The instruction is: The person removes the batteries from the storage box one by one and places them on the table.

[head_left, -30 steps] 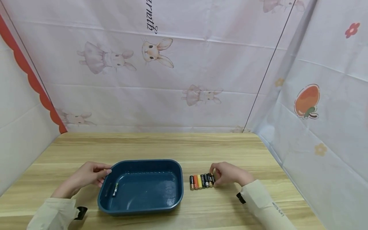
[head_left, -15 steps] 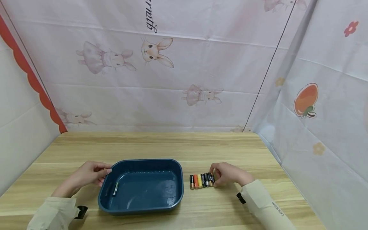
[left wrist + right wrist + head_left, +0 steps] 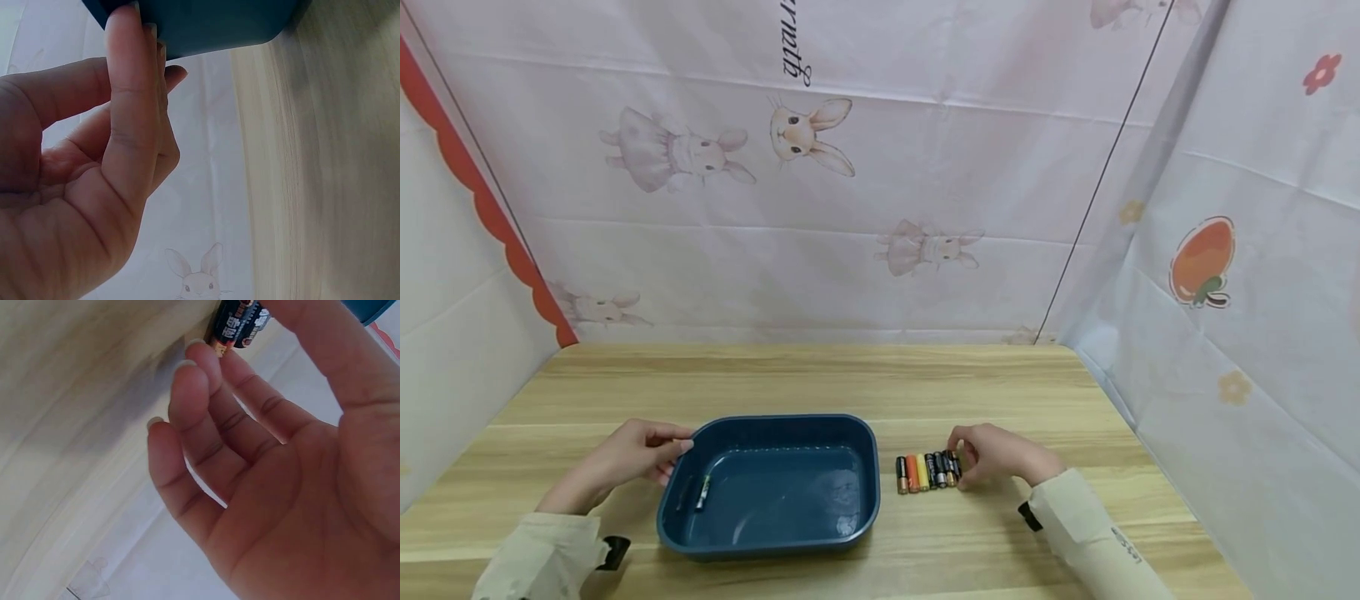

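Note:
A dark blue rectangular tray (image 3: 790, 540) sits on the table with one small battery (image 3: 703, 492) lying in its left part. My left hand (image 3: 625, 458) is at the tray's left wall, its fingertips touching the outside near the rim; in the left wrist view the fingers (image 3: 128, 81) reach up to that wall. Right of the tray lies a close row of several batteries (image 3: 922, 472), black, orange and yellow. My right hand (image 3: 992, 454) pinches the black battery (image 3: 228, 325) at the row's right end, thumb and forefinger at its two ends.
The wooden table (image 3: 820, 379) meets a back sheet (image 3: 850, 283) printed with rabbits. Side sheets stand left and right, the right one (image 3: 1262, 333) with a mango print.

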Action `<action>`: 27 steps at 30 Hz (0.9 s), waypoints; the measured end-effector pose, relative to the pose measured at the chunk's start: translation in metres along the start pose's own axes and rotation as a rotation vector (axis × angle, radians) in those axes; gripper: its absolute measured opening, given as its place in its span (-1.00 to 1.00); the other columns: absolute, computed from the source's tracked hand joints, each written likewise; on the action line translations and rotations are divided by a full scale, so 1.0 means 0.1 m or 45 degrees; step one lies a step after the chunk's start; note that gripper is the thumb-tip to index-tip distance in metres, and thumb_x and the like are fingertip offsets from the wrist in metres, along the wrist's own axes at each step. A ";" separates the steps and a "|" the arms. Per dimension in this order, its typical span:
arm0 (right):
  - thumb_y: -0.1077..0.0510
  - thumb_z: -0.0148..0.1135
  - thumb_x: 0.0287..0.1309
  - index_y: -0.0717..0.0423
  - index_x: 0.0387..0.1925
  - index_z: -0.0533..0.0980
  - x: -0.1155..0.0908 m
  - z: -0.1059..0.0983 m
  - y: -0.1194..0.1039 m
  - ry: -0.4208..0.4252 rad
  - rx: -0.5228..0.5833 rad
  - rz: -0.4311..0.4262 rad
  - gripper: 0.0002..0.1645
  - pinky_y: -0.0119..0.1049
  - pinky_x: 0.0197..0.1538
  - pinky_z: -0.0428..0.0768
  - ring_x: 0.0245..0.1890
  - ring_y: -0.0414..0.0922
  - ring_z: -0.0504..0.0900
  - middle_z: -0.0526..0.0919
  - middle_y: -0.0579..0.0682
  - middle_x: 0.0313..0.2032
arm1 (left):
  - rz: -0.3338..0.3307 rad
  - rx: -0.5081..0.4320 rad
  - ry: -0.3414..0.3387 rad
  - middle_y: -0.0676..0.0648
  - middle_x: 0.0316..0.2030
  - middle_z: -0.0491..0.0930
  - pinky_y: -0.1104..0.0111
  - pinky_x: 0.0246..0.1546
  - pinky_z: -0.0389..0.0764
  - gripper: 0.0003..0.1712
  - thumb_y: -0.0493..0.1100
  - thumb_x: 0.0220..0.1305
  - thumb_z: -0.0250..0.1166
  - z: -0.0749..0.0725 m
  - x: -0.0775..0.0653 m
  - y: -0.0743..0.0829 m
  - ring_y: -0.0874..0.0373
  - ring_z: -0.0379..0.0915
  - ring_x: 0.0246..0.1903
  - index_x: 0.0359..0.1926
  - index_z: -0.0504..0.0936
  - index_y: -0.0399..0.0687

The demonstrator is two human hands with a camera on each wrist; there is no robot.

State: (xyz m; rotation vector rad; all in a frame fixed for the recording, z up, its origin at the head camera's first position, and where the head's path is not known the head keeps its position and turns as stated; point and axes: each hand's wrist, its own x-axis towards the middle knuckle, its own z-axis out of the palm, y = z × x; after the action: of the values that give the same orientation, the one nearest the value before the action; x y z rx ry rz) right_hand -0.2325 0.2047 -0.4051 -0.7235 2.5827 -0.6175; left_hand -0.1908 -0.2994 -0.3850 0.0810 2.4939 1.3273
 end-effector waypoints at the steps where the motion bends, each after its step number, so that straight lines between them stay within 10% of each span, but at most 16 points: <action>1: 0.16 0.53 -0.10 0.16 -0.01 0.50 0.00 0.00 0.00 -0.002 0.000 0.004 -0.42 -0.33 -0.42 0.41 -0.56 -0.23 0.37 0.47 -0.09 -0.56 | 0.001 0.002 0.000 -0.09 -0.47 0.56 0.24 -0.44 0.67 -0.54 -0.22 0.40 0.14 0.00 0.00 0.00 0.09 0.54 -0.49 0.16 0.45 -0.53; 15: 0.19 0.45 -0.01 0.22 0.00 0.48 -0.02 -0.22 -0.22 0.045 -0.054 -0.015 -0.48 -0.35 -0.49 0.37 -0.58 -0.22 0.36 0.44 -0.08 -0.57 | -0.008 -0.003 0.006 -0.08 -0.47 0.57 0.26 -0.44 0.67 -0.56 -0.23 0.40 0.14 0.00 0.00 0.01 0.09 0.54 -0.49 0.15 0.46 -0.52; 27: 0.14 0.28 0.22 0.11 0.00 0.53 0.27 -0.44 -0.92 0.195 -0.078 -0.245 -0.68 -0.34 -0.44 0.47 -0.53 -0.21 0.44 0.50 -0.11 -0.47 | -0.009 -0.012 0.002 -0.09 -0.46 0.57 0.24 -0.44 0.67 -0.55 -0.23 0.40 0.13 0.00 0.00 0.00 0.09 0.54 -0.49 0.16 0.44 -0.53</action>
State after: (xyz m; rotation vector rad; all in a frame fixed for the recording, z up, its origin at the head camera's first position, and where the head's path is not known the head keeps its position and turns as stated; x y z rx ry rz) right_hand -0.2387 0.1322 -0.3289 -0.9892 2.7019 -0.6786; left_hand -0.1909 -0.2992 -0.3852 0.0691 2.4865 1.3370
